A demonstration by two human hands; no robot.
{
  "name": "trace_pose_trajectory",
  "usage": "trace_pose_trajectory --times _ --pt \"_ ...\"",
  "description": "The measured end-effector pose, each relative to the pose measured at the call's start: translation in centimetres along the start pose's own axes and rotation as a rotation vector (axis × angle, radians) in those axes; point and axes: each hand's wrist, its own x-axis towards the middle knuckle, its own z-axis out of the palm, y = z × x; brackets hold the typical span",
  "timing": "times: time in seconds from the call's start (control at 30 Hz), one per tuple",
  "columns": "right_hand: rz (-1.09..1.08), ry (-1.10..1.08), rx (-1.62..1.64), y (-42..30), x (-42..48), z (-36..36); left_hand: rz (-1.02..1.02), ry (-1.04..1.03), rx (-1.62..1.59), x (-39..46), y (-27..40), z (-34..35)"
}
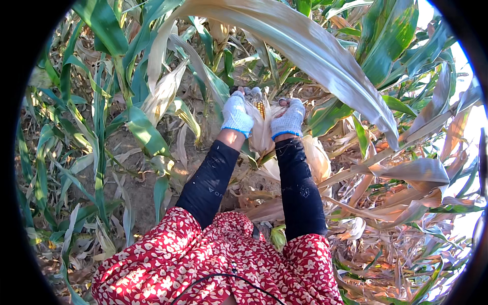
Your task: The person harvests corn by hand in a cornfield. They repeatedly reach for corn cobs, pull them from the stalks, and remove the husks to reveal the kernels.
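Straight ahead, an ear of corn (pixel 259 109) shows yellow kernels at its tip, between parted dry husk leaves (pixel 260 133). My left hand (pixel 237 112), in a white knit glove with a blue cuff, grips the husk on the ear's left side; its fingertips are bare. On the right side, my right hand (pixel 288 116), gloved alike, holds the husk, its fingers curled and partly hidden. Just right of my right wrist hangs another ear in pale husk (pixel 318 158). The lower part of the opened ear stays wrapped.
A long dry corn leaf (pixel 305 42) arches above my hands. Green corn stalks and leaves (pixel 99 129) stand at the left. A pale dry husk (pixel 164 93) hangs left of my left hand. Bent dry leaves (pixel 415 173) and ground litter lie at the right.
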Motion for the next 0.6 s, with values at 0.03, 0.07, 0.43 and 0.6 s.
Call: trace_pose_trajectory --times 0.03,0.07,0.43,0.6 --pt "0.013 0.023 0.044 -0.3 0.5 -0.4 -0.028 0.034 -0.042 -0.4 -0.1 0.2" --pt "0.018 0.035 0.051 -0.6 1.0 -0.7 -0.033 0.12 -0.009 -0.8 -0.5 0.5" --pt "-0.151 -0.069 0.044 -4.3 5.3 -9.2 -0.135 -0.468 1.455 -10.4 -2.6 -15.3" --pt "-0.227 -0.092 0.157 -3.2 3.0 -6.7 -0.481 -0.565 1.285 -5.1 2.2 -8.3"
